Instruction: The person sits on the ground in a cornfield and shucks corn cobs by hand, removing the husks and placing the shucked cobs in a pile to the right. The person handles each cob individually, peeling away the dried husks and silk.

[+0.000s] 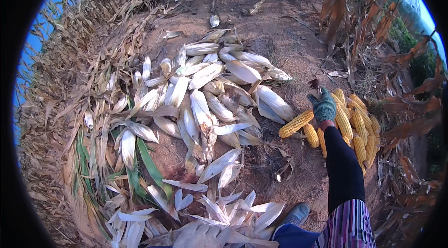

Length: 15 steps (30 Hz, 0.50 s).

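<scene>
My right hand [322, 105], in a green knit glove, reaches out to the right at the near-left side of a pile of husked yellow corn cobs [359, 122]. A dark brown tuft [315, 83] shows at its fingertips; whether the fingers grip it is unclear. A husked cob [296, 124] lies just left of the wrist. My left hand [202, 236], in a pale glove, is at the bottom edge over loose pale husks [241, 213]; its palm is hidden. Ahead, a heap of corn ears in dry husks [206, 76] lies on the soil.
Dry corn stalks [350, 10] stand at the right, and flattened stalks and leaves [70, 83] cover the left. Green leaves [150, 164] lie left of the husks. A single husked-over ear [214, 21] rests beyond the heap. My shoe [296, 213] is at the bottom right.
</scene>
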### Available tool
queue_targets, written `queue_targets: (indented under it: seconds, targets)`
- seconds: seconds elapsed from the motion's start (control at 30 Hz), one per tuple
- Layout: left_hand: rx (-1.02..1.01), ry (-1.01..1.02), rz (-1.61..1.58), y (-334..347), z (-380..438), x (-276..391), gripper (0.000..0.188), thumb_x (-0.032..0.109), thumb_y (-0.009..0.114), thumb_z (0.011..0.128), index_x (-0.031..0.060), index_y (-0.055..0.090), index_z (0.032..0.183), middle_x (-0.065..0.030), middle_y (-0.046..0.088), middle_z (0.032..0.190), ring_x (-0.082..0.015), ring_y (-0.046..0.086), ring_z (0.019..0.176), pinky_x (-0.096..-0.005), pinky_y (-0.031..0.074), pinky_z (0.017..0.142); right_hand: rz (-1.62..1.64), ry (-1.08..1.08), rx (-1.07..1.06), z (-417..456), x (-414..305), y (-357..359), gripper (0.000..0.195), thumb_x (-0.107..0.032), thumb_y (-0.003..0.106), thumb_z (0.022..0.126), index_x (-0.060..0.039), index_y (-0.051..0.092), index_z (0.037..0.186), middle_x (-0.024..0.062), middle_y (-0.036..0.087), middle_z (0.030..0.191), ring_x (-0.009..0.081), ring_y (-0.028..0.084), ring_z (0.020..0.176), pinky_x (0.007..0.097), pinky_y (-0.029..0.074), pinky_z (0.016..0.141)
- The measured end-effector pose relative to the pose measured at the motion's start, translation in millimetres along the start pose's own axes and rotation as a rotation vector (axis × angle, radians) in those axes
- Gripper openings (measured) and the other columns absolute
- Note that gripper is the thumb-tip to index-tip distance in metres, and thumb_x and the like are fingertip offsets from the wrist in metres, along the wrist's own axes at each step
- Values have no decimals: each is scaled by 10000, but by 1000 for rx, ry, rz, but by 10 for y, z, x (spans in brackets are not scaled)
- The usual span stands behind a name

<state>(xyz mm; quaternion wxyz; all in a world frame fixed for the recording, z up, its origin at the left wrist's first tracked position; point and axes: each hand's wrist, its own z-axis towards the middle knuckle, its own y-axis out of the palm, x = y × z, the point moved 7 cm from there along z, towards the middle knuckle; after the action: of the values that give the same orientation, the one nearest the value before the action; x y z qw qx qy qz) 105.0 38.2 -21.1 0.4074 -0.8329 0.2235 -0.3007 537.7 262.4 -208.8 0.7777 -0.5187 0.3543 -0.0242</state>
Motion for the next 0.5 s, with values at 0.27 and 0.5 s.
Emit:
queue_targets:
  seconds: [0.27, 0.5]
  targets:
    - [353, 98, 83, -340, -252, 166, 477, 456, 567, 837, 71, 547, 1118, -107, 589, 1083, -260, 587, 979, -395, 408, 923, 1027, -96, -413, -597, -1416, -792, 374, -93, 720, 823, 4, 560, 1147, 86, 660, 1038, 132, 610, 938, 279, 490, 832]
    - [1074, 43, -137, -628, -737, -73, 540, 374, 644, 831, 39, 508, 1233, -156, 556, 1165, -330, 544, 1050, -426, 422, 926, 1106, -214, -1049, -1986, -2640, -1782, 445, -203, 737, 820, -10, 554, 1177, 53, 614, 1091, 131, 563, 1016, 290, 458, 905]
